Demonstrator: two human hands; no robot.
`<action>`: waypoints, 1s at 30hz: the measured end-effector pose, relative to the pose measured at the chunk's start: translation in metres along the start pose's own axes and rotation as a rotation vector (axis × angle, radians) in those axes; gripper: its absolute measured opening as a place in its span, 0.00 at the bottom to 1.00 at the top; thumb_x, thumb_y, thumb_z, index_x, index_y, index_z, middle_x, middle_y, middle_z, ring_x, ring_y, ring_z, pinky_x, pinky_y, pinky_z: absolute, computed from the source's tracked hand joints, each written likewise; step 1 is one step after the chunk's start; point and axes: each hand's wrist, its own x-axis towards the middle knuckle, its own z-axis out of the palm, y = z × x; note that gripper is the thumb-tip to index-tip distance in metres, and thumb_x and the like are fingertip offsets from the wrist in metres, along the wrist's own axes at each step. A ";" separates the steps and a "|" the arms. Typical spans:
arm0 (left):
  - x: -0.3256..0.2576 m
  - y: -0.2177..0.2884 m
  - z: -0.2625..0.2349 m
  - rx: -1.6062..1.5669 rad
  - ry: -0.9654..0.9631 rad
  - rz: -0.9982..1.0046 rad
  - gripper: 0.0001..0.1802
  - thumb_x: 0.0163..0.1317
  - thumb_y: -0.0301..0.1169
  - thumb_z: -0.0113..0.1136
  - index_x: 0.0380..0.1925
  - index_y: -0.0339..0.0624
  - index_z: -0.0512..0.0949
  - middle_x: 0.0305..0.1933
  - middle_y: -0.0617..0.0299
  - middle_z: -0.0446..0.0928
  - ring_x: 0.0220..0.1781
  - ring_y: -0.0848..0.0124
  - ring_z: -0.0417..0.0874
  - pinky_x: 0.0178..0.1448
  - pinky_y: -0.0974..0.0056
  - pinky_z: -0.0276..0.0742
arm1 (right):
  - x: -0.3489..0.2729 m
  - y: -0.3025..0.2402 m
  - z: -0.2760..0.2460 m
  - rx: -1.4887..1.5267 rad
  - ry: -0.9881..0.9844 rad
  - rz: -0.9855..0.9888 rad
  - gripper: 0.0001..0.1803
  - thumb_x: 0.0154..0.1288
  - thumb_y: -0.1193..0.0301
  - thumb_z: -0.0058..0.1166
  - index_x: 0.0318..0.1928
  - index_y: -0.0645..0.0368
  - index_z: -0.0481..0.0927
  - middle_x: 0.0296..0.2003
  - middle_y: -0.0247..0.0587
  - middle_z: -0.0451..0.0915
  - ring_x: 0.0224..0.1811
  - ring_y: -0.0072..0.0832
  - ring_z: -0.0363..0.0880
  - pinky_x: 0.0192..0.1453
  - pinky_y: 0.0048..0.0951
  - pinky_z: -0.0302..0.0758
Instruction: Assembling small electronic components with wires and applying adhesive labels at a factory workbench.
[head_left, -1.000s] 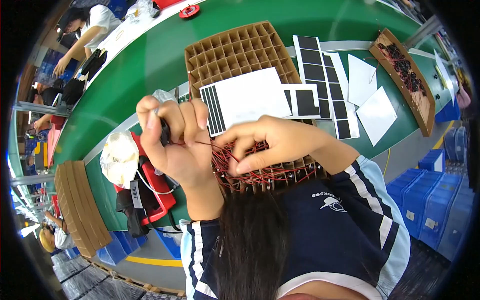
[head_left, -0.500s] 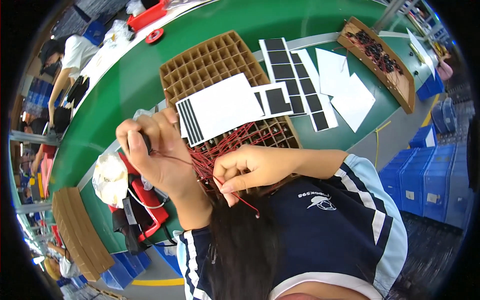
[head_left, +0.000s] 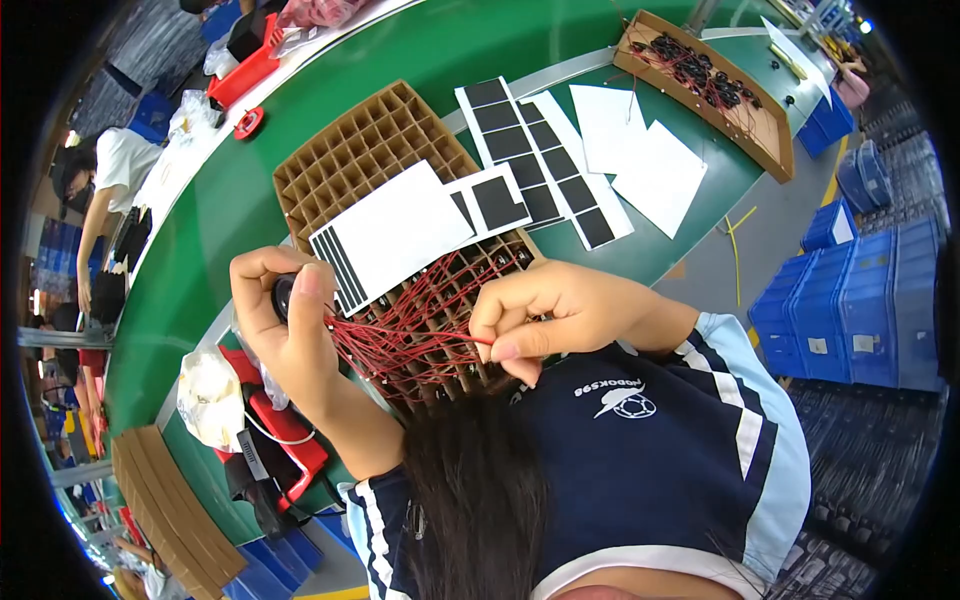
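My left hand (head_left: pixel 305 350) is closed on a small round black part (head_left: pixel 283 297), held between thumb and bent fingers left of the divided cardboard box (head_left: pixel 385 118). Red wires run rightward from near that hand. Fingertips of my right hand (head_left: pixel 585 308) pinch a red wire (head_left: pixel 474 338) over the box's near side. Many thin red wires (head_left: pixel 395 335) lie tangled across the near cells. Across the middle of the box rests a white sheet (head_left: pixel 400 222) with black stripes, beside a smaller sheet with black squares (head_left: pixel 497 204).
Sheets of black squares (head_left: pixel 515 150) and plain white sheets (head_left: pixel 660 180) lie right of the box. A cardboard tray (head_left: pixel 775 150) holds black parts with red wires. At left are a red tool-like object (head_left: pixel 285 440) and a white bag (head_left: pixel 208 395). Another person (head_left: pixel 120 170) works far left.
My right hand has moved right, away from my left hand, still pinching the red wire. My left hand has turned, showing more of the black part. The whole view has shifted.
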 end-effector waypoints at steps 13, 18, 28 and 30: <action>0.004 -0.003 -0.013 0.215 -0.359 -0.227 0.25 0.58 0.46 0.51 0.42 0.33 0.64 0.15 0.73 0.58 0.15 0.85 0.55 0.19 0.79 0.48 | -0.076 -0.029 -0.038 -0.219 0.335 -0.260 0.08 0.59 0.74 0.49 0.26 0.65 0.71 0.16 0.31 0.69 0.15 0.12 0.63 0.18 0.14 0.58; 0.000 -0.002 -0.022 0.294 -0.414 -0.367 0.18 0.54 0.33 0.51 0.42 0.34 0.65 0.16 0.72 0.59 0.16 0.84 0.57 0.20 0.78 0.49 | -0.120 -0.059 -0.082 -0.578 0.915 -0.094 0.10 0.60 0.70 0.48 0.26 0.65 0.73 0.15 0.32 0.69 0.15 0.15 0.64 0.19 0.17 0.60; 0.006 0.004 -0.017 0.298 -0.477 -0.449 0.15 0.55 0.31 0.53 0.41 0.35 0.67 0.20 0.69 0.63 0.20 0.83 0.62 0.23 0.79 0.55 | -0.270 -0.068 -0.248 -1.466 1.914 0.513 0.23 0.54 0.54 0.49 0.34 0.65 0.77 0.28 0.49 0.79 0.36 0.36 0.79 0.39 0.30 0.72; 0.008 0.003 -0.022 0.315 -0.454 -0.425 0.14 0.57 0.30 0.52 0.41 0.36 0.67 0.20 0.69 0.64 0.20 0.83 0.62 0.23 0.79 0.56 | -0.240 -0.050 -0.235 -1.580 1.840 0.602 0.26 0.51 0.51 0.50 0.34 0.65 0.78 0.32 0.55 0.77 0.39 0.42 0.76 0.42 0.37 0.70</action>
